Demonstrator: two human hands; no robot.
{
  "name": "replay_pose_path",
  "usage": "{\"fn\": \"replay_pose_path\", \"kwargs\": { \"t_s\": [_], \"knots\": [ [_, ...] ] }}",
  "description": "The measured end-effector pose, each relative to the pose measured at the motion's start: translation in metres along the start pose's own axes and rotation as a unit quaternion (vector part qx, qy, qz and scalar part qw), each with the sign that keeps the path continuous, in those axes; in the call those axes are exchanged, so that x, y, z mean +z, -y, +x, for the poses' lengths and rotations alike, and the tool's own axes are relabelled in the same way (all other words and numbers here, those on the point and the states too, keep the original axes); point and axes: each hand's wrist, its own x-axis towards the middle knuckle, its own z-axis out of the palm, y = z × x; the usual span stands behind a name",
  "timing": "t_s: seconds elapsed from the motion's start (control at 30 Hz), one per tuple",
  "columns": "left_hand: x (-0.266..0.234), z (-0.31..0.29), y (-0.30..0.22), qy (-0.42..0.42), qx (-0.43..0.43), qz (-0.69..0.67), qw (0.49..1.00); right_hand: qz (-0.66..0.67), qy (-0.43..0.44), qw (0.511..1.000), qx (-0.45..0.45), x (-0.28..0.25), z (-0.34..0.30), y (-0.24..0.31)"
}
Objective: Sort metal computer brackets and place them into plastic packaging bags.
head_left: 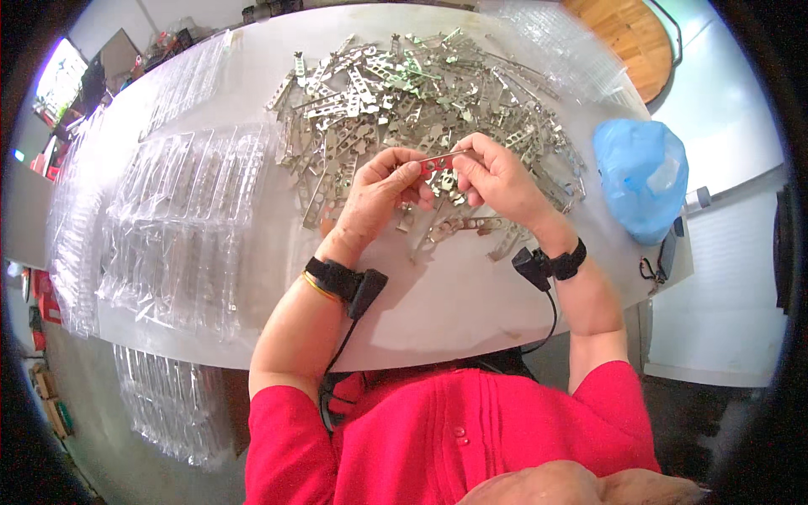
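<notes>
Between both hands, above the near edge of a heap of loose metal parts (412, 101), is a thin metal strip (439, 158) that shows a row of holes and reflects red. My left hand (389, 181) pinches its left end between thumb and fingers. My right hand (497, 177) pinches the right end, its other fingers curled under. The heap holds many flat, silvery perforated pieces, lying tangled behind and below the hands. A few pieces (467, 225) lie apart just in front of the heap, under the hands.
Stacked clear plastic trays (181, 210) cover the left of the white table (404, 311), some hanging at its front edge. More clear plastic (564, 50) lies at the far right. A blue plastic bag (641, 181) sits at the right edge, near dark-handled scissors (655, 268).
</notes>
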Motion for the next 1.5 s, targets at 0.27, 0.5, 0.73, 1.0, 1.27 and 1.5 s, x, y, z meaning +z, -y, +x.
{"fn": "replay_pose_path", "kwargs": {
  "t_s": [0.27, 0.5, 0.73, 1.0, 1.27, 1.5],
  "knots": [
    [-0.002, -0.004, -0.001, -0.003, 0.004, -0.081, 0.997, 0.09, -0.039, 0.994, -0.054, 0.003, -0.01, 0.003],
    [0.004, 0.0, -0.004, -0.014, -0.019, -0.064, 0.998, 0.088, -0.069, 0.992, -0.065, 0.009, -0.004, 0.01],
    [-0.007, 0.006, 0.001, 0.025, 0.003, -0.105, 0.994, 0.076, -0.093, 0.991, -0.064, 0.014, 0.0, 0.008],
    [-0.001, 0.002, 0.001, 0.039, -0.062, -0.07, 0.995, 0.073, -0.109, 0.99, -0.057, 0.01, -0.002, 0.011],
    [-0.007, -0.002, -0.002, 0.042, -0.059, -0.075, 0.995, 0.131, -0.095, 0.984, -0.075, 0.014, 0.003, 0.0],
    [-0.004, 0.001, 0.003, 0.061, -0.079, -0.065, 0.993, 0.122, -0.052, 0.99, -0.04, 0.003, 0.003, 0.001]
  ]
}}
